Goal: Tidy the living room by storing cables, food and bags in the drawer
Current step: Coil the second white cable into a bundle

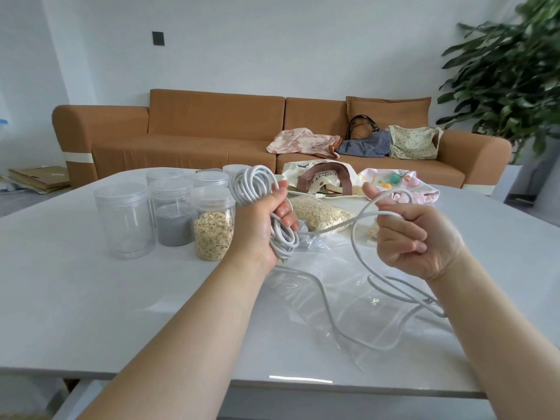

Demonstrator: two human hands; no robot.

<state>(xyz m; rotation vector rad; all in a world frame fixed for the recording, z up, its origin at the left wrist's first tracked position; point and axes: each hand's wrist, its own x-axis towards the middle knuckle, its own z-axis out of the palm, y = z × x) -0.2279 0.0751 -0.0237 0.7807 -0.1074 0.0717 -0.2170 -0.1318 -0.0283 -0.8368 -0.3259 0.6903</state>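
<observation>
The step in hand seems to be winding the white cable point(252, 184) into a coil before it goes to the drawer, which is not in view. The left hand point(263, 228) has its fingers clenched around the bundle of loops, held above the tabletop point(91, 298). The right hand point(419, 237) grasps the loose strand with curled fingers. The rest of the cable lies in curves over a clear plastic bag point(318, 259) near the front edge.

To do it well, I would make each new loop the same size as the others. The strand should slide through the right hand so that it does not twist. The tail should be lifted free of the plastic, so that nothing is dragged.

Counting from the left:
- Six clear jars point(124, 219), I think, because the back ones are partly hidden. One holds grey powder point(174, 225) and one holds oats point(212, 234).
- One cable.
- One oat packet point(321, 212).
- Two cloth bags point(321, 177) on the tabletop.
- Four more bags point(413, 142) on the sofa point(188, 131).
</observation>
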